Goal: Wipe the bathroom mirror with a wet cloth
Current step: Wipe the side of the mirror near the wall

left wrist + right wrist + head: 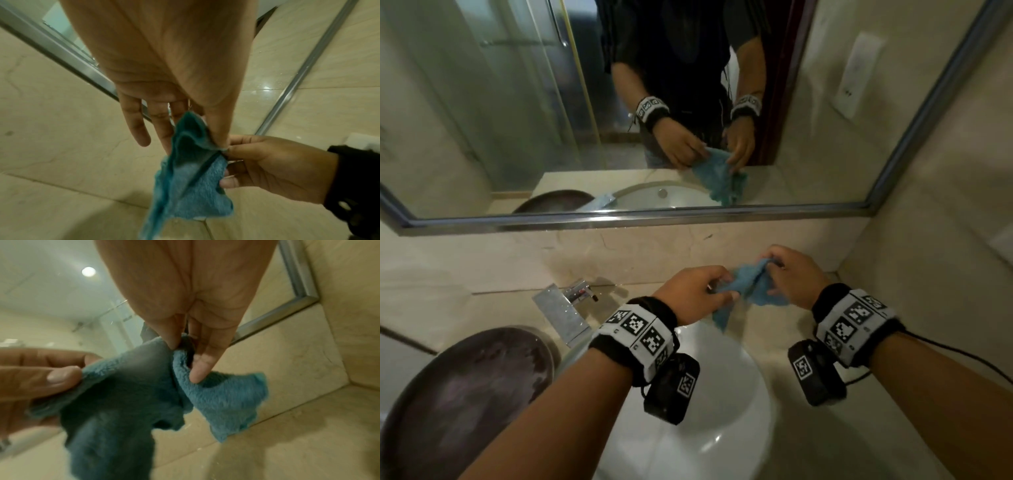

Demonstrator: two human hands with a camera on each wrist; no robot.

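A blue fleecy cloth (748,289) hangs crumpled between my two hands above the far rim of the white sink (726,428). My left hand (697,298) pinches its left edge between thumb and fingers. My right hand (789,275) pinches its upper right part. The left wrist view shows the cloth (191,181) pinched under my thumb, with my right hand (273,167) holding its other side. In the right wrist view the cloth (131,391) drapes downward from both pinches. The framed mirror (524,113) stands on the wall above and reflects both hands and the cloth.
A chrome faucet (566,310) stands behind the sink on the beige marble counter (835,428). A dark round basin (465,401) lies at the left. The right side wall (945,240) closes in beside my right hand. The mirror's metal frame (640,217) runs just above the backsplash.
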